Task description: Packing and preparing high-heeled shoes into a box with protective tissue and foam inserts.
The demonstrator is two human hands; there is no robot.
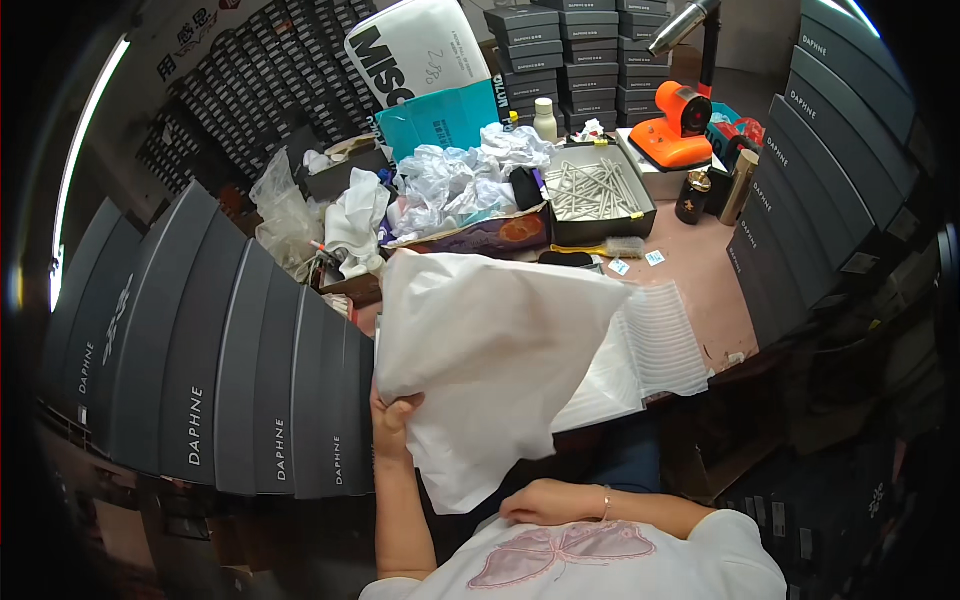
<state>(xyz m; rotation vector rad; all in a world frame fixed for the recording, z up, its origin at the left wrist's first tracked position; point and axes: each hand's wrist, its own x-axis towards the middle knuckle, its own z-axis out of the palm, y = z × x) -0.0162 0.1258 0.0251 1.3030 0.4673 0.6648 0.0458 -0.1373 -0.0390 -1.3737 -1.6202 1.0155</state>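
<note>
A large sheet of white tissue paper [490,340] hangs in front of me and covers much of the work surface. My left hand [397,415] is closed on its left edge, thumb on the near side. Close to my body, below the sheet's lower edge, is my right hand [548,502] with its back showing. Its fingers are turned away and mostly hidden. Under and to the right of the sheet lie a stack of flat white paper [605,390] and ribbed white foam sheeting [665,340].
Dark grey shoe boxes stand in a row on the left [190,340] and in a stack on the right [830,170]. Behind are a box of crumpled paper [470,240], a tray of white sticks [640,222], a yellow-handled brush [600,250] and an orange device [675,135].
</note>
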